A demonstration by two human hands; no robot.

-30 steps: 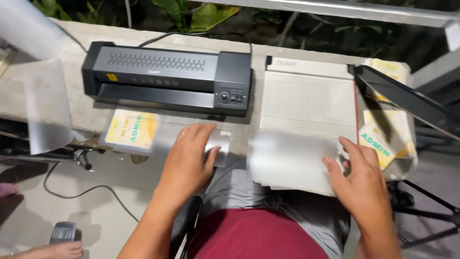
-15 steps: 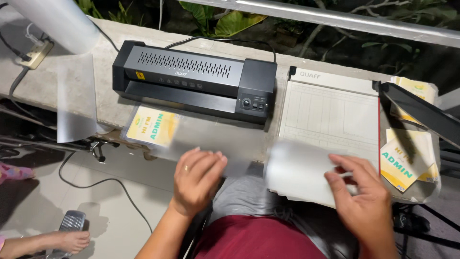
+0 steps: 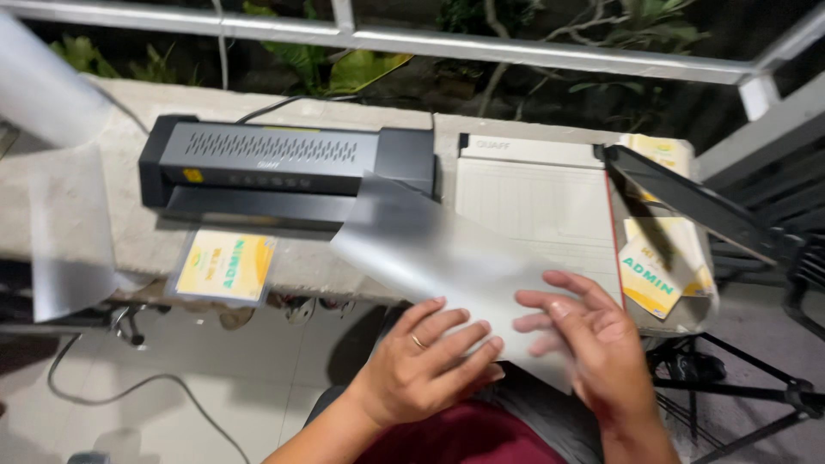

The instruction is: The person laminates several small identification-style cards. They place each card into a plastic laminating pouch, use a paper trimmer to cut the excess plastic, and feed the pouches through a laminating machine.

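Observation:
Both of my hands hold a clear laminating pouch (image 3: 430, 258), lifted and blurred in front of the black laminator (image 3: 284, 163). My left hand (image 3: 430, 361), with a ring on one finger, grips its near edge from below. My right hand (image 3: 593, 344) pinches the pouch's right side, fingers spread over the film. A yellow laminated card (image 3: 225, 266) lies on the concrete ledge (image 3: 77, 249) just below the laminator's slot.
A white paper trimmer (image 3: 541, 206) with its black blade arm (image 3: 687, 206) raised sits to the right, with yellow cards (image 3: 653, 275) beside it. Another clear sheet (image 3: 69, 241) hangs over the ledge at left. A cable (image 3: 129, 387) trails on the floor.
My left hand moved right from the ledge and joined the right hand on the pouch. The pouch rose from my lap toward the laminator. The view shifted right.

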